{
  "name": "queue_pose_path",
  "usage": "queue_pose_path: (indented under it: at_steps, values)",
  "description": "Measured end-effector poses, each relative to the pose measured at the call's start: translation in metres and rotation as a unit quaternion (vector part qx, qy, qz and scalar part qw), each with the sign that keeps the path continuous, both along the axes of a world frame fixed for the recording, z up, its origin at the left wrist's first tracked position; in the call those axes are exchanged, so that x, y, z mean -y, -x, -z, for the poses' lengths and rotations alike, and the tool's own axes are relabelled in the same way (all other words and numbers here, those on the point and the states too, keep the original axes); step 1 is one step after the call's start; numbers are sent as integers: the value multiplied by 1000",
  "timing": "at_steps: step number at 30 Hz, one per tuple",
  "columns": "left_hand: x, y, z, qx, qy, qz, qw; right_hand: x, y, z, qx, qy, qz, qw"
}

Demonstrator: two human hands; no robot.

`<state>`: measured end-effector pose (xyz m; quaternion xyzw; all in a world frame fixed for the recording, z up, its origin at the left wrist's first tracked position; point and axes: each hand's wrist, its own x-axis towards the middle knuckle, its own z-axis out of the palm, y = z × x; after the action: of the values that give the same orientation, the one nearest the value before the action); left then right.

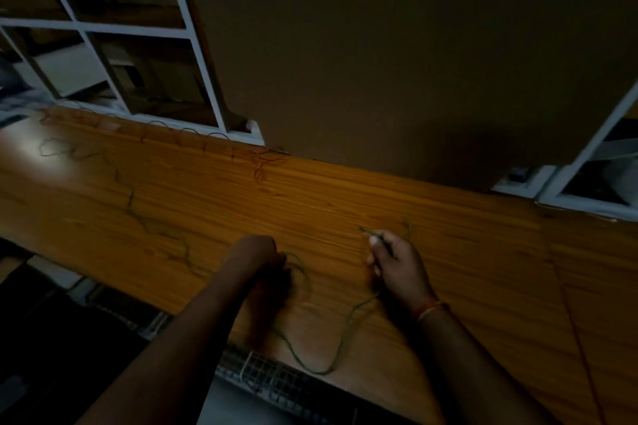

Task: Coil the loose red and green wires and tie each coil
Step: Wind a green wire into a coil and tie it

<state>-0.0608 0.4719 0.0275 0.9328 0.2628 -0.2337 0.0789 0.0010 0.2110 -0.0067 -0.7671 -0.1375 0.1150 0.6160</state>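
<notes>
Right hand (393, 262) fingers pinch the green wire (341, 342) end. Left hand (257, 257) fingers curl on wire loops; slack sags between hands over the desk (345, 197) edge. Red wire (193, 136) lies far beyond.

Orange thread band (429, 309), right wrist.

The desk (345, 197) is showing glossy wood-grain laminate; the shelf frame (207, 86) is showing smooth white paint.

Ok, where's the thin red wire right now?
In the head view the thin red wire lies loose on the wooden table's far left edge, beside the white shelf frame, away from both hands.
</notes>
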Motion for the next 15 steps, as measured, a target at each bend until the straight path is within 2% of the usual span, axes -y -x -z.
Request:
queue_pose_path:
  at_steps: [4,6,8,9,12,15]
  values:
    - [43,2,-17,2,106,11,994,37,4,-29,61,53,-39,996]
    - [64,-1,-20,29,82,53,995,55,7,-39,44,61,-57,996]
    - [88,-3,-24,93,31,121,988,77,15,-50,7,44,-85,995]
    - [102,-3,-27,126,32,156,979,90,18,-55,-5,31,-103,994]
    - [139,-1,-36,233,81,276,929,124,27,-71,-15,-17,-153,988]
    - [177,1,-41,324,150,353,865,156,29,-79,-48,-105,-184,976]
